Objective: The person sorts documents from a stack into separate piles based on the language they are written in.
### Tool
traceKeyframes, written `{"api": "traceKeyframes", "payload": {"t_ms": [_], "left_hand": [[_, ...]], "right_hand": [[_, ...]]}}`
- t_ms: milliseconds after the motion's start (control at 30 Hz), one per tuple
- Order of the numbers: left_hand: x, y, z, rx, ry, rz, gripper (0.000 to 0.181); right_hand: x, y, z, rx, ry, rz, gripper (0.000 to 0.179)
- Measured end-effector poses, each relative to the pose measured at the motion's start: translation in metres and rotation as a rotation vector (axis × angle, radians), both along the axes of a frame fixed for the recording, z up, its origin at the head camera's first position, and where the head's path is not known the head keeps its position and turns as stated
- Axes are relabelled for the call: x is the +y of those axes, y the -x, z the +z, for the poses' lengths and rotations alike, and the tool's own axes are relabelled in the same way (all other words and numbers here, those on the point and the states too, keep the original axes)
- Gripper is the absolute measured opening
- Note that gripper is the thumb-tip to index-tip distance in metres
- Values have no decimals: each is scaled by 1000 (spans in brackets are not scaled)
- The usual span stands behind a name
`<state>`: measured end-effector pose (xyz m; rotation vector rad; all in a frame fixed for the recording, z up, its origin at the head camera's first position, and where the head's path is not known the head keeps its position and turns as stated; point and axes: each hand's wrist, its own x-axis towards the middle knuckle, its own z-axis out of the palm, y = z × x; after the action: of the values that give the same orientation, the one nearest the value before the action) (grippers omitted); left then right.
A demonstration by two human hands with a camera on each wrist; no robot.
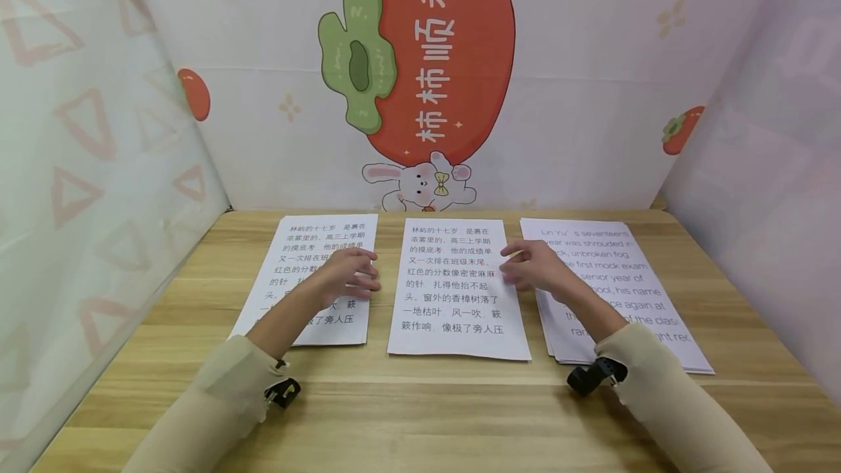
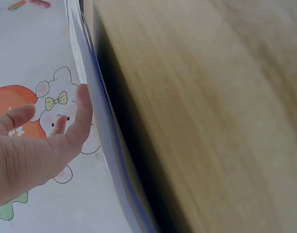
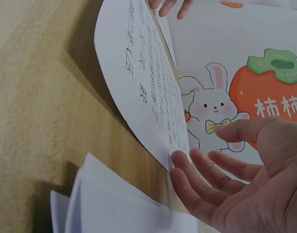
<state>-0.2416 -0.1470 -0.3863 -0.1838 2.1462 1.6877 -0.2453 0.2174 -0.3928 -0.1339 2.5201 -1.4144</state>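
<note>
Three sets of printed white paper lie in a row on the table. The left stack (image 1: 322, 239) and the middle sheets (image 1: 453, 298) carry Chinese text; the right stack (image 1: 624, 268) carries English text. My left hand (image 1: 338, 277) is over the right side of the left stack, covering some lines, its fingers loosely spread. In the left wrist view the left hand (image 2: 39, 155) holds nothing. My right hand (image 1: 542, 268) is at the right edge of the middle sheets, fingers bent loosely. The right wrist view shows the right hand's fingertips (image 3: 180, 158) near that edge; contact is unclear.
The wooden table (image 1: 394, 414) ends at a back wall cloth (image 1: 578, 130) printed with a persimmon and a rabbit. Light cloth also hangs on both sides. Black straps (image 1: 594, 377) show at both wrists, below the light sleeves.
</note>
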Motion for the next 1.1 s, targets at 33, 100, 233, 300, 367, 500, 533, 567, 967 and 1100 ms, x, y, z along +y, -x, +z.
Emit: {"api": "traceKeyframes", "payload": {"t_ms": [33, 100, 233, 300, 367, 500, 533, 567, 967, 1100], "left_hand": [[1, 0, 0, -5, -5, 1, 45], [3, 1, 0, -17, -19, 9, 44], [5, 1, 1, -30, -46, -1, 45], [6, 1, 2, -35, -57, -7, 46], [7, 1, 2, -43, -71, -9, 48], [8, 2, 1, -75, -121, 11, 51], [8, 2, 0, -85, -134, 23, 51], [8, 3, 0, -96, -146, 35, 51], [11, 5, -6, -153, -248, 60, 49], [12, 5, -6, -157, -257, 61, 49]], "right_hand": [[1, -1, 0, -8, 4, -9, 47], [4, -2, 1, -24, 21, -26, 47], [10, -5, 3, -54, 66, -51, 47], [13, -5, 3, -67, 92, -62, 47], [16, -6, 4, -77, 116, -70, 48], [21, -9, 4, -123, 154, -102, 49], [22, -9, 4, -138, 161, -111, 50], [24, -10, 4, -152, 168, -118, 51], [35, -11, -1, -300, 332, -136, 55], [36, -11, -2, -315, 350, -147, 54]]}}
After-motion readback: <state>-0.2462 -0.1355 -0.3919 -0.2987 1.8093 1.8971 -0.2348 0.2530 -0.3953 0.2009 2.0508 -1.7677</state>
